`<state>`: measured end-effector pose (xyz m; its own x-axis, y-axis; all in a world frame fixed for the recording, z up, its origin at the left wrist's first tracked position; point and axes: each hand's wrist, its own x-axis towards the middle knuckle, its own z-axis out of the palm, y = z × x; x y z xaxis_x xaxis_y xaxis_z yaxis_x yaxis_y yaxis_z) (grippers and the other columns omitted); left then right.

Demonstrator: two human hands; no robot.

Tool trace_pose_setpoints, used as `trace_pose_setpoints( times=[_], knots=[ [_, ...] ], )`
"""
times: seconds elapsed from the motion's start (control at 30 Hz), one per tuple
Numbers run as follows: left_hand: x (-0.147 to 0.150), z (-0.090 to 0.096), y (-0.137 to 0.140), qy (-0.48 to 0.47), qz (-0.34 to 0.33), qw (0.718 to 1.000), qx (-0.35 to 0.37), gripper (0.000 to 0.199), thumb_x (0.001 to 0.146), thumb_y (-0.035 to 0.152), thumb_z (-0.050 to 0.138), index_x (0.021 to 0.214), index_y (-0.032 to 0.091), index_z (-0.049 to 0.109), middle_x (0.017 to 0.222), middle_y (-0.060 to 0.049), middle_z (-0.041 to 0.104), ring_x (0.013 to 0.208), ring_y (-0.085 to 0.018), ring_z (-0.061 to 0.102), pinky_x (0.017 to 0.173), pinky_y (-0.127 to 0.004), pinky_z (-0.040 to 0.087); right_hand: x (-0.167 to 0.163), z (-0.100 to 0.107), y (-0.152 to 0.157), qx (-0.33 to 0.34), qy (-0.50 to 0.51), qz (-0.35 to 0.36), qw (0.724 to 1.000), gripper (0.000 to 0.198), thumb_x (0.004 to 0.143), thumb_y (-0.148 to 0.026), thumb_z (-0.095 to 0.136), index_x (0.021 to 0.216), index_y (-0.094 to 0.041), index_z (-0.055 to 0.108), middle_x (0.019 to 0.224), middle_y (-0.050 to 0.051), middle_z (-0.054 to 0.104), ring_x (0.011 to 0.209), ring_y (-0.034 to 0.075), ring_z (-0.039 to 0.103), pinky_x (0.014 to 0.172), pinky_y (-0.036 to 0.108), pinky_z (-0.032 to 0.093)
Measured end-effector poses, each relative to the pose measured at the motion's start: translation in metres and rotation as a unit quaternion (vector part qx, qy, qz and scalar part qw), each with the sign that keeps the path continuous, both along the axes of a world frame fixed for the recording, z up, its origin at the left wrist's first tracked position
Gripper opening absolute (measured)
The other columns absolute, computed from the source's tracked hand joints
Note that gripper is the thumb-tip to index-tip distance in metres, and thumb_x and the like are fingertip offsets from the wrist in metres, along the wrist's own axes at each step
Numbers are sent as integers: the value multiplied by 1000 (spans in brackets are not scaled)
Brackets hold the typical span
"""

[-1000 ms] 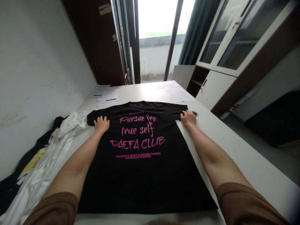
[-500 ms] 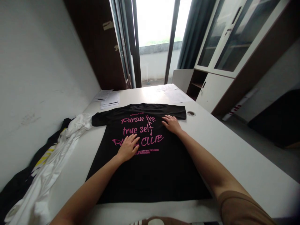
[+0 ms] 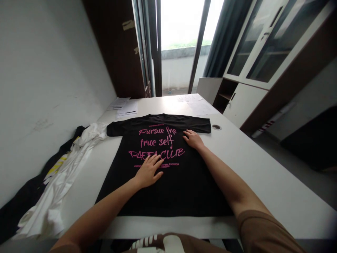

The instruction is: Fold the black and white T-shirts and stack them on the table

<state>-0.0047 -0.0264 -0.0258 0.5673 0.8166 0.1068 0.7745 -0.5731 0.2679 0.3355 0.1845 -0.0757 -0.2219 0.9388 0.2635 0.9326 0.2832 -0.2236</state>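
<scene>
A black T-shirt (image 3: 168, 193) with pink lettering lies spread flat, its neck toward the window and its hem near the table's front edge. On its middle rests my left hand (image 3: 149, 171), fingers spread, covering part of the lower print. My right hand (image 3: 194, 139) lies flat on the upper right of the shirt, just below the right sleeve, with fingers extended. Neither hand grips the cloth.
White cloth (image 3: 67, 175) and dark garments with yellow print (image 3: 56, 165) are heaped along the left wall. Papers (image 3: 126, 108) lie at the far left of the white table (image 3: 252, 168). A round cable hole (image 3: 216, 127) sits beside the right sleeve. Cabinets (image 3: 244, 102) stand beyond.
My left hand has slid down the shirt and slightly right, uncovering more of the large lettering. The right hand stays at about the same place on the cloth. The view has shifted slightly.
</scene>
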Motion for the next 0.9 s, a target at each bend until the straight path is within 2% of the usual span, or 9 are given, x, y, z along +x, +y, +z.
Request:
trace_pose_setpoints(
  times=[0.23,0.53,0.7,0.9],
  knots=[
    [23,13,-28,12,-137,990,-24,70,96,51,57,159,30,35,168,-7,28,156,-31,20,127,-56,15,2,4,-8,6,11,10,1000,41,99,-40,54,135,-25,66,147,8,58,140,27,49,119,44,37],
    [31,19,-41,8,-227,973,-42,76,97,57,53,162,26,30,170,-10,23,157,-33,18,127,-58,11,7,0,-4,2,11,18,1000,42,99,-41,52,135,-25,66,148,7,57,140,25,48,119,44,35],
    [30,17,-37,-9,-238,970,-46,72,97,57,54,160,28,35,168,-8,28,156,-30,22,128,-54,13,15,-5,0,-6,-8,-16,1000,43,100,-46,51,137,-28,64,150,7,56,147,30,40,122,58,24],
    [27,13,-32,-20,-207,977,-48,67,97,54,55,158,30,39,167,-6,31,155,-30,26,127,-52,18,20,-3,-5,-23,-27,-29,999,47,101,-48,46,144,-31,57,155,6,50,149,31,35,120,60,27]
  ],
)
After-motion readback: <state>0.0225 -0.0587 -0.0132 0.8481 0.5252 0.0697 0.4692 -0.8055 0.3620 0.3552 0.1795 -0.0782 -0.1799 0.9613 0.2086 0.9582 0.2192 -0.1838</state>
